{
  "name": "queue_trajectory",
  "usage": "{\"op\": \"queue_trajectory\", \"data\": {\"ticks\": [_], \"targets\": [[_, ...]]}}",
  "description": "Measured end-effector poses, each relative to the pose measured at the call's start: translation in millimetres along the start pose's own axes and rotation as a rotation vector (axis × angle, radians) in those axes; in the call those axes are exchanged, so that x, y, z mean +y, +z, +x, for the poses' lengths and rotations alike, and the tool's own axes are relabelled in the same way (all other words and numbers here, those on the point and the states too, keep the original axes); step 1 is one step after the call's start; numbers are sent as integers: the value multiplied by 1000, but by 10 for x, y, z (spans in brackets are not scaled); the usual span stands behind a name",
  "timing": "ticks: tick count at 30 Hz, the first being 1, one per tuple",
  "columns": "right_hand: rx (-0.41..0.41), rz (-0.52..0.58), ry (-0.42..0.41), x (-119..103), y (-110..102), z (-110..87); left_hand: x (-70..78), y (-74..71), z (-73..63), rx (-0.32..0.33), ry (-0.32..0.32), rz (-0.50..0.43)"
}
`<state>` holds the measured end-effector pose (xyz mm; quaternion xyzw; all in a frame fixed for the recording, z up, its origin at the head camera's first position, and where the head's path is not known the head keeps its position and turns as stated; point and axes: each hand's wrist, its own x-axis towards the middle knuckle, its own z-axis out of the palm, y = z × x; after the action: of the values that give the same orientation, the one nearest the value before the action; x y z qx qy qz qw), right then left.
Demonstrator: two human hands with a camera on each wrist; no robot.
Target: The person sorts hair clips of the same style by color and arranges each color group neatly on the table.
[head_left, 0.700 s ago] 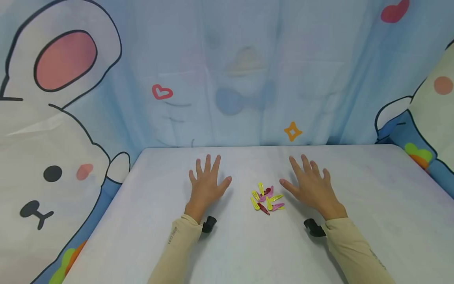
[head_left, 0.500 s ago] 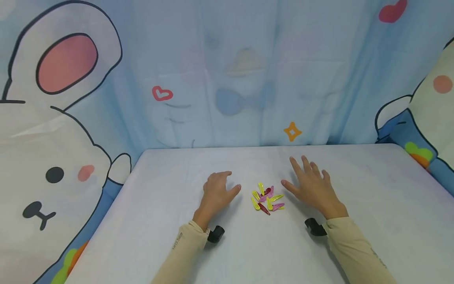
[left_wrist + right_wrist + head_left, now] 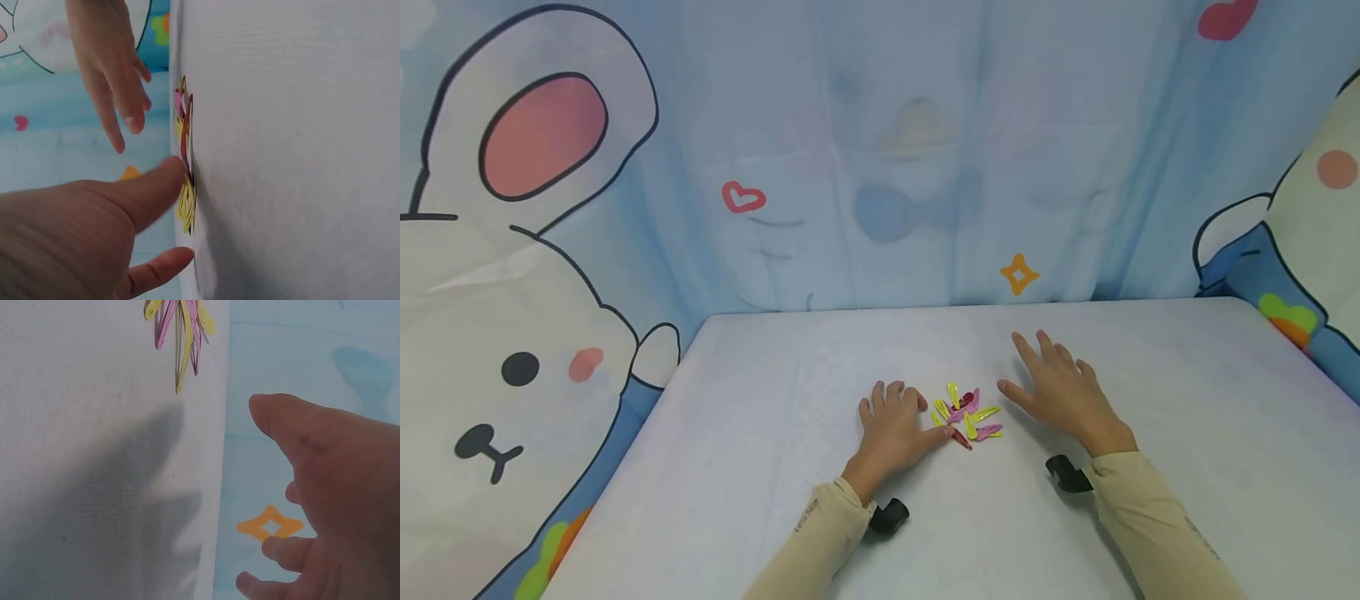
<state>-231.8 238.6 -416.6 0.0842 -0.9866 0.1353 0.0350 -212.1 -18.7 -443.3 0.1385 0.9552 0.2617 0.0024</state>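
A small heap of snap hair clips (image 3: 972, 417), yellow, pink and dark red, lies in the middle of the table. My left hand (image 3: 891, 429) is at the heap's left side, its thumb tip right by a dark red clip (image 3: 962, 440). Seen from the left wrist, a yellow clip (image 3: 186, 209) lies between the spread thumb and a finger, which do not close on it. My right hand (image 3: 1063, 402) hovers over the table right of the heap, fingers spread and holding nothing. In the right wrist view, clips (image 3: 182, 350) show at the top, away from its thumb.
The table (image 3: 760, 400) has a white cover. Behind its far edge hangs a light blue curtain (image 3: 790, 233) with cartoon prints. A black wrist camera (image 3: 889, 517) sits on the left wrist, another black one (image 3: 1067, 474) on the right.
My left hand has come right and nearer to me, from flat spread fingers left of the heap to bent fingers at the clips. The right hand has barely moved.
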Motion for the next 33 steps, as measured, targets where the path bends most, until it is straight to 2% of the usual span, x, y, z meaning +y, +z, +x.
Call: {"op": "queue_trajectory", "data": {"ticks": [7,13,17,21,26,33], "targets": [[6,-1,-25,-5,17,24,-5,-20,-17,28,15,2],[-23,17,-24,-9,10,46,-87,-74,47,66,12,-67],[-46,32,-9,4,24,46,-268,-152,121,120,23,-91],[-53,33,-3,53,44,25,-499,-293,176,163,15,-150],[-43,38,-14,82,50,7,-742,-504,221,179,-84,-274],[-22,57,-57,71,28,4,-1045,-693,276,212,-181,-284]]}}
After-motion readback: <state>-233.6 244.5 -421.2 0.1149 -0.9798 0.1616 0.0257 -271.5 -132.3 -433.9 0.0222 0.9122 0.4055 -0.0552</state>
